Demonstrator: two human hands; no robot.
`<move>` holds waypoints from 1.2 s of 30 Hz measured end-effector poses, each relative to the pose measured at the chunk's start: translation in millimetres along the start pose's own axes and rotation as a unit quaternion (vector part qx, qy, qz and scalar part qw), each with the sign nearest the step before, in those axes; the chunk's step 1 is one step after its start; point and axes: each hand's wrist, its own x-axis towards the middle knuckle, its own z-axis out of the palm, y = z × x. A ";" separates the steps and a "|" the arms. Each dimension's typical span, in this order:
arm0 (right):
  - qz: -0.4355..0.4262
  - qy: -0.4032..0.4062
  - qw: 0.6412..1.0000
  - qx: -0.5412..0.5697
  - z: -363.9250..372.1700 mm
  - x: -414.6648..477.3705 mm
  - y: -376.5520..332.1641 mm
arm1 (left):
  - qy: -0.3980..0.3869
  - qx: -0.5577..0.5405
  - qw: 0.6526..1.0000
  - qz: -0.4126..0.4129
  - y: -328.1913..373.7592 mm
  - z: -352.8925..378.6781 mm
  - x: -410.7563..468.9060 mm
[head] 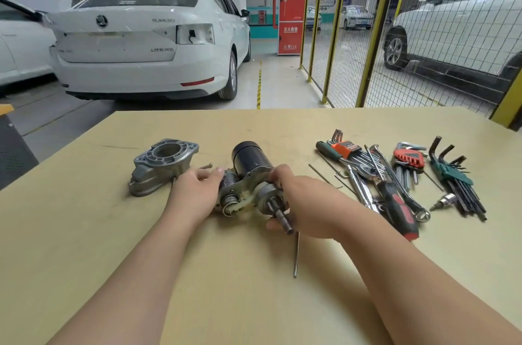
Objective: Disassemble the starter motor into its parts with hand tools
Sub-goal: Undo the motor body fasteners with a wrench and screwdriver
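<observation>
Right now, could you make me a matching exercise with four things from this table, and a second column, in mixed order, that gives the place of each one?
Things
1. starter motor
2. grey housing
3. red and black screwdriver
4. long bolt

Places
A. in the tool pile on the right
B. lying alone, nearer to the person than the right hand
C. just left of the left hand
D. held in both hands

Pairs: 1-D, 2-C, 3-A, 4-B

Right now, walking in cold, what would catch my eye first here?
The left hand and right hand grip a black and silver starter motor at the middle of the pale wooden table. Its grey cast-metal end housing sits to the left, and a jumble of hex keys and wrenches lies at the right.
</observation>
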 end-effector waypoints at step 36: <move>0.114 0.117 0.942 0.293 -14.6 0.6 40.0 | -0.136 0.105 0.968 0.185 2.7 -23.2 -23.7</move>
